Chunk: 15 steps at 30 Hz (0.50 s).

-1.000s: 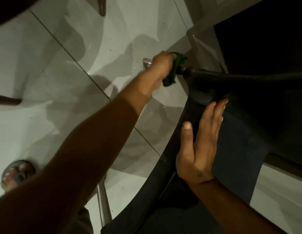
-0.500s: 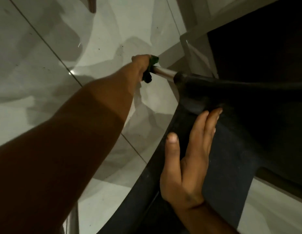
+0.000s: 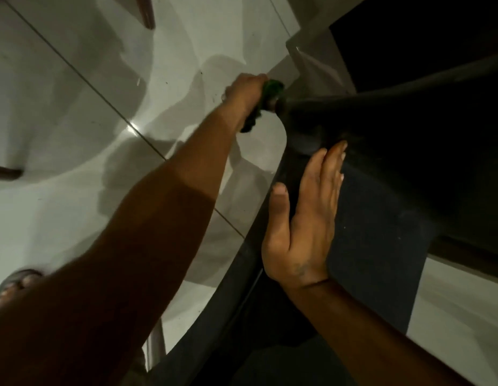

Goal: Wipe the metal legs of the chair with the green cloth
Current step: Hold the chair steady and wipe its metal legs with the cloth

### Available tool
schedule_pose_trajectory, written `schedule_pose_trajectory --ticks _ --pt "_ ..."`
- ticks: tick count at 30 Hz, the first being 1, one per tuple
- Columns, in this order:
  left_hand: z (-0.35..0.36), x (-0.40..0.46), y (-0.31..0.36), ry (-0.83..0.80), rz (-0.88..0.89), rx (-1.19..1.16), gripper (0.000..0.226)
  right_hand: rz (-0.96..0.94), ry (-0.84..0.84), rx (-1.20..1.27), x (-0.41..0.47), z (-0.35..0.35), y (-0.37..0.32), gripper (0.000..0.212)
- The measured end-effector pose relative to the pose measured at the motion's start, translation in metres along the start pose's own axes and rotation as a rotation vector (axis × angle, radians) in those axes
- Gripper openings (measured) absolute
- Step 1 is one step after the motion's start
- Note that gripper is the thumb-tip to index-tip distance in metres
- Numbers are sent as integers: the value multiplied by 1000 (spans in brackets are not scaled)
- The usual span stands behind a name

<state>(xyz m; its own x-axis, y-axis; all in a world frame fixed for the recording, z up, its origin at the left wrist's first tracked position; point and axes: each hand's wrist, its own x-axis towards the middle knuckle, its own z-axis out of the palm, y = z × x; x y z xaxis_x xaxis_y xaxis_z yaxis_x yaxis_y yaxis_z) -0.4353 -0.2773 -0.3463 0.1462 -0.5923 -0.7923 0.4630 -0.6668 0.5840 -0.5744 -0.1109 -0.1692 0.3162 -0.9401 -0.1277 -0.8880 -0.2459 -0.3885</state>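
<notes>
The floor [image 3: 75, 129] under me was pale glossy tile with dark grout lines. On it rested my sandalled foot [image 3: 15, 282] at lower left; a metal chair leg [image 3: 156, 346] showed nearby, its foot out of view.

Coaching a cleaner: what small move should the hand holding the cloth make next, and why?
Probably slide the left hand and green cloth away from the black socket, out along the leg: the cloth sits bunched right against the socket, and the right hand lies flat, bracing the chair.
</notes>
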Motion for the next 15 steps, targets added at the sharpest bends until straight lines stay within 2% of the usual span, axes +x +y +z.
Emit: schedule_pose_trajectory --ticks 3,5,10,13,15 --pt "-7 29 -18 15 -48 -187 53 -24 21 5 -1 3 5 76" --pt "-10 32 -23 -5 -51 -229 57 -29 25 -13 -1 2 5 76" --pt "-7 1 -17 -56 -10 -274 37 -20 17 -24 0 3 3 75" --pt "-3 -38 4 -81 29 -193 23 -24 26 -28 -1 0 1 73" --pt "-5 -65 16 -84 47 -159 22 -13 28 -29 0 1 1 72"
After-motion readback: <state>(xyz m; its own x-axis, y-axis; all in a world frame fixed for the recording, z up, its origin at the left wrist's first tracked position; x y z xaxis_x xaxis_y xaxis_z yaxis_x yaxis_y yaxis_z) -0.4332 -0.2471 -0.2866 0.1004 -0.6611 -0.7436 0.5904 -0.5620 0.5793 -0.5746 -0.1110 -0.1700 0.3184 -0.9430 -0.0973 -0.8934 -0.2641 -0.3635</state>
